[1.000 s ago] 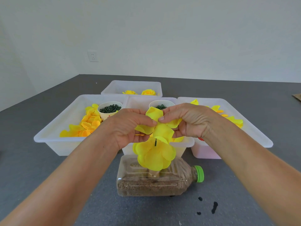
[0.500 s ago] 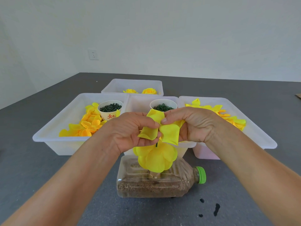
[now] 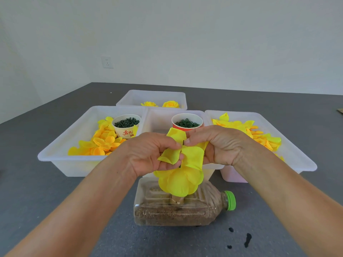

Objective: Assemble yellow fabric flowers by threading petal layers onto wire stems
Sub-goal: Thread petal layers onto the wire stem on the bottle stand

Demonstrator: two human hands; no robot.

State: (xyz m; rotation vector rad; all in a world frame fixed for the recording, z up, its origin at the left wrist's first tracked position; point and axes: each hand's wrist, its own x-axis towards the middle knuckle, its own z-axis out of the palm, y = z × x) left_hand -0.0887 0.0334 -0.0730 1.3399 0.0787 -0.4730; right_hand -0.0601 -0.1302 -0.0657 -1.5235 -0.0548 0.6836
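A yellow fabric petal layer (image 3: 193, 156) is held between both hands above a lying plastic bottle (image 3: 178, 208) filled with brown grains. My left hand (image 3: 148, 153) pinches its left side and my right hand (image 3: 220, 145) pinches its right side. A thin dark wire stem (image 3: 180, 165) shows between my fingertips, passing through the layer. Below it, more yellow petal layers (image 3: 180, 182) sit stacked on the stem, which stands in a holder on the bottle.
Clear bins stand behind: the left bin (image 3: 55, 154) holds loose yellow petals and a cup of green pieces (image 3: 126, 125), the middle holds a red cup (image 3: 187, 123), the right bin (image 3: 297, 154) more petals. A far bin (image 3: 152, 95) holds finished flowers. Black spots (image 3: 246, 240) mark the table.
The petal layer has been spread flatter between my hands and the wire stem now shows through it. The view has tilted slightly, with the hands sitting a little lower.
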